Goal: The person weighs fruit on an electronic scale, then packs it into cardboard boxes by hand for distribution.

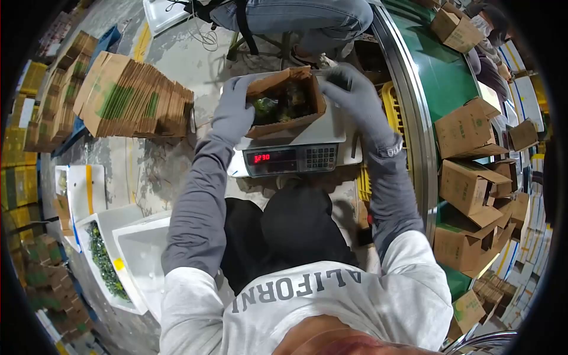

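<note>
An open cardboard box rests on the white platform of a digital scale, whose red display is lit. Inside the box are dark green, rounded items, some with a shiny, plastic-like surface. My left hand, in a grey glove, grips the box's left wall with the thumb at the rim. On the other side my right hand, also gloved, is beside the right wall, its thumb spread from the fingers and nothing held in it.
A stack of flattened cartons stands to the left. White foam boxes lie at lower left. On the right runs a green conveyor with a metal rail, carrying several cartons. A yellow crate sits beside the rail. Another person's leg is ahead.
</note>
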Demonstrator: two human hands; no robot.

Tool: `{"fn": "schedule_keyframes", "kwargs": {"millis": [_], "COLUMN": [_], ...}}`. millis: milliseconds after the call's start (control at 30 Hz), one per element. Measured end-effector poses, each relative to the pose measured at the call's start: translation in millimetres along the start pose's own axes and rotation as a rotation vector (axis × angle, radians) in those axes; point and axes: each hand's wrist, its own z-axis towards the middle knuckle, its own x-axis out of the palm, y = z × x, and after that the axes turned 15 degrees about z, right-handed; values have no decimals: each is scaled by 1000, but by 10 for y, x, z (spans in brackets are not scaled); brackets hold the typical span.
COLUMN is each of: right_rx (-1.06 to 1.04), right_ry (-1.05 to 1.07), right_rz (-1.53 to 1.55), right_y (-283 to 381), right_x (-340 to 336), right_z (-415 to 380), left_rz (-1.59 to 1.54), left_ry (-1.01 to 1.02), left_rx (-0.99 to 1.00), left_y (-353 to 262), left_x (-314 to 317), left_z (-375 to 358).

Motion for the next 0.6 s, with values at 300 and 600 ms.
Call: {"fn": "schedule_keyframes", "kwargs": {"millis": [300,600], "right_rx": [-297,-588], "right_ry": [77,-246], "right_rz": [-1181,-944], "right_y": [-157,1039], "right_x": [439,193], "right_z": [501,408], "left_rz": [8,-345], "left_ry": [-74,-320], "left_rx": [-15,-235], "left_y": [-71,-99], "left_x": [29,233], "left_z": [-149,-197]}}
